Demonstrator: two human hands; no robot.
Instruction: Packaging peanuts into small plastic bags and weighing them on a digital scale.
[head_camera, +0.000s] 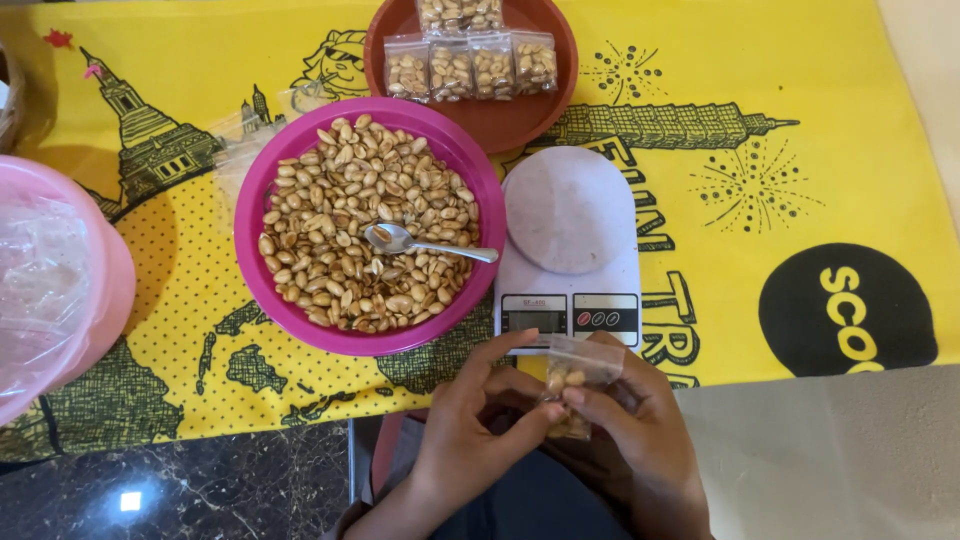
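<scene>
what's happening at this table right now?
A person holds a small clear bag of peanuts in both hands, left hand and right hand pinching it near its top. Ahead sit a magenta bowl of peanuts with a spoon, a white kitchen scale, and a brown plate with filled bags.

A small clear plastic bag (575, 385) of peanuts is pinched between the left hand (470, 425) and right hand (640, 420). Just above the hands, the white scale's grey screen (534, 315) sits dark beside a small label (604, 316). Farther beyond, five filled clear packets (470, 60) lie together.
</scene>
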